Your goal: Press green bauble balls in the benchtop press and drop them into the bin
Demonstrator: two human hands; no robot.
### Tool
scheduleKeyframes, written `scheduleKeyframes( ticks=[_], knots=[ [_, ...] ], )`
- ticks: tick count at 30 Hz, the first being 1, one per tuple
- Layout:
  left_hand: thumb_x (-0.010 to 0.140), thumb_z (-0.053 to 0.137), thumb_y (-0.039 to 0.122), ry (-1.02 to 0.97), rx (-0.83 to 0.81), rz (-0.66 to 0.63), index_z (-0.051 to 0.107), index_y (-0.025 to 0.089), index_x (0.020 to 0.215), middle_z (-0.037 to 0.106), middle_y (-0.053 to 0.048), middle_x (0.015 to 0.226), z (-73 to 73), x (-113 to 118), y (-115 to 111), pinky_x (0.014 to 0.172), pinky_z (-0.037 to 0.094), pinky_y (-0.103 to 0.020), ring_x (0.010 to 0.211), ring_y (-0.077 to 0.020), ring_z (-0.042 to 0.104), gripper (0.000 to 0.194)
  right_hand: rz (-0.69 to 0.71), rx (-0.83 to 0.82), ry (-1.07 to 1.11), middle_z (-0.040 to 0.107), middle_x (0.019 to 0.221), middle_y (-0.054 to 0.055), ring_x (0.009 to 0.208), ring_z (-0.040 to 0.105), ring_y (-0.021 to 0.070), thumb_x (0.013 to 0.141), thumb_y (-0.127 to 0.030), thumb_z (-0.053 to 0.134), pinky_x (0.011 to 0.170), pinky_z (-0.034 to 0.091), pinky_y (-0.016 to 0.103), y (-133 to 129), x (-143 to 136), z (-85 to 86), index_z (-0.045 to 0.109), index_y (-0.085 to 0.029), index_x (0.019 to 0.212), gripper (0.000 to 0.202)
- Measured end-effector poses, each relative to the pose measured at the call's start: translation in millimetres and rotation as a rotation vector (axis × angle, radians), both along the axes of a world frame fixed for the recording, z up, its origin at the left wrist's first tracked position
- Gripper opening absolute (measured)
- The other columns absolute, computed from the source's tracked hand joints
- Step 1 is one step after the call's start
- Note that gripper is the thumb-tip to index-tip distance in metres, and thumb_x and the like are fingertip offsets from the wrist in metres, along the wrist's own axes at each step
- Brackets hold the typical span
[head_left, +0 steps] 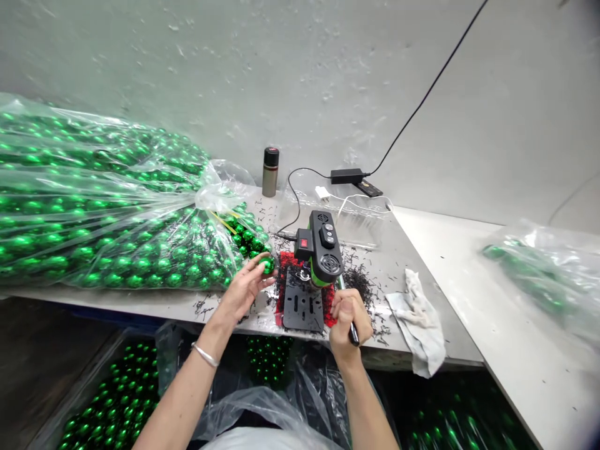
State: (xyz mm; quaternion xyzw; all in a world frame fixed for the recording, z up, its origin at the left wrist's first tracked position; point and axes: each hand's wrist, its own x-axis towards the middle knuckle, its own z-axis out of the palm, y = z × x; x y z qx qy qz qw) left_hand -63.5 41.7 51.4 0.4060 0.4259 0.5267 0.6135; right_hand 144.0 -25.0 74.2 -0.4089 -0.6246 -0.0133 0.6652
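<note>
My left hand (246, 290) has its fingers closed around a shiny green bauble (267, 265), beside the loose baubles (247, 234) at the mouth of a bag. My right hand (350, 315) is wrapped round a slim metal rod with a black end (354, 336); whether it is a separate tool or the machine's lever, I cannot tell. Between my hands stands a small black machine (328, 250) with round vents and buttons, over a slotted black base plate (302, 306). Red material (285, 257) shows around the plate, strewn with small black bits (359, 284).
A large clear bag of green baubles (117, 212) fills the left of the table. Behind stand a flask (270, 172) and a power adapter (347, 175) with cables. A stained cloth (419, 325) hangs over the front edge. More baubles (112, 400) lie below.
</note>
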Motion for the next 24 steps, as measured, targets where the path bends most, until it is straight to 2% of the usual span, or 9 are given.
scheduleKeyframes(
  ticks=[3, 5, 7, 11, 13, 16, 19, 24],
  knots=[
    [0.086, 0.07, 0.038, -0.116, -0.157, -0.055, 0.065, 0.023, 0.129, 0.075, -0.009, 0.109, -17.5, 17.4, -10.7, 0.075, 0.06, -0.031, 0.093, -0.0199, 0.074, 0.046, 0.015, -0.008, -0.016, 0.048, 0.062, -0.002, 0.061, 0.05, 0.0124, 0.097, -0.011, 0.042, 0.055, 0.038, 0.028, -0.1, 1.4, -1.0, 0.044, -0.022, 0.064, 0.034],
    [0.084, 0.072, 0.039, -0.093, -0.205, -0.062, 0.065, 0.022, 0.127, 0.075, -0.009, 0.106, -30.8, 28.4, -13.5, 0.07, 0.059, -0.028, 0.09, -0.0196, 0.074, 0.047, 0.024, -0.004, -0.023, 0.047, 0.062, -0.003, 0.061, 0.05, 0.0121, 0.097, -0.01, 0.042, 0.055, 0.039, 0.028, -0.2, 1.8, -1.2, 0.043, -0.022, 0.064, 0.034],
    [0.081, 0.074, 0.041, 0.007, -0.183, -0.039, 0.065, 0.019, 0.123, 0.075, -0.009, 0.1, -42.4, 39.1, -15.0, 0.066, 0.057, -0.027, 0.086, -0.0194, 0.074, 0.048, 0.021, -0.008, -0.021, 0.047, 0.062, -0.003, 0.06, 0.05, 0.0121, 0.097, -0.011, 0.043, 0.055, 0.039, 0.028, -0.4, 1.5, -0.9, 0.044, -0.022, 0.064, 0.034],
    [0.081, 0.072, 0.038, 0.348, 0.047, -0.019, 0.064, 0.016, 0.113, 0.074, -0.006, 0.091, -54.2, 57.2, -20.5, 0.07, 0.056, -0.03, 0.081, -0.0188, 0.07, 0.04, 0.015, -0.024, -0.019, 0.048, 0.063, -0.002, 0.061, 0.05, 0.0124, 0.097, -0.012, 0.043, 0.055, 0.039, 0.028, -1.2, 0.7, 0.6, 0.044, -0.022, 0.065, 0.034],
    [0.083, 0.069, 0.034, 0.554, 0.199, -0.061, 0.065, 0.017, 0.113, 0.074, -0.007, 0.095, -54.8, 63.1, -24.9, 0.076, 0.057, -0.035, 0.081, -0.0198, 0.069, 0.035, 0.018, -0.02, -0.024, 0.048, 0.063, -0.002, 0.061, 0.05, 0.0125, 0.097, -0.012, 0.043, 0.056, 0.039, 0.028, -1.3, 0.8, 0.8, 0.043, -0.022, 0.065, 0.034],
    [0.087, 0.064, 0.027, 0.787, 0.444, -0.073, 0.065, 0.018, 0.117, 0.073, -0.011, 0.107, -55.1, 68.6, -31.1, 0.088, 0.057, -0.042, 0.094, -0.0245, 0.07, 0.032, 0.021, -0.009, -0.04, 0.048, 0.063, -0.002, 0.062, 0.051, 0.0124, 0.096, -0.01, 0.043, 0.056, 0.04, 0.028, -1.3, 1.5, 0.5, 0.043, -0.022, 0.065, 0.033],
    [0.091, 0.06, 0.024, 0.894, 0.612, -0.035, 0.064, 0.018, 0.121, 0.071, -0.013, 0.113, -59.4, 72.8, -33.0, 0.095, 0.055, -0.045, 0.106, -0.0273, 0.067, 0.031, 0.014, -0.001, -0.06, 0.049, 0.063, -0.002, 0.063, 0.052, 0.0129, 0.096, -0.01, 0.042, 0.056, 0.041, 0.028, -1.5, 2.0, 0.3, 0.044, -0.022, 0.066, 0.032],
    [0.092, 0.064, 0.031, 0.952, 0.673, 0.018, 0.066, 0.02, 0.121, 0.071, -0.011, 0.107, -72.5, 78.0, -27.1, 0.09, 0.055, -0.044, 0.098, -0.0268, 0.067, 0.031, 0.017, -0.01, -0.068, 0.051, 0.064, -0.001, 0.064, 0.053, 0.0137, 0.095, -0.01, 0.042, 0.056, 0.043, 0.029, -3.0, 2.2, 1.1, 0.046, -0.022, 0.067, 0.032]
  ],
)
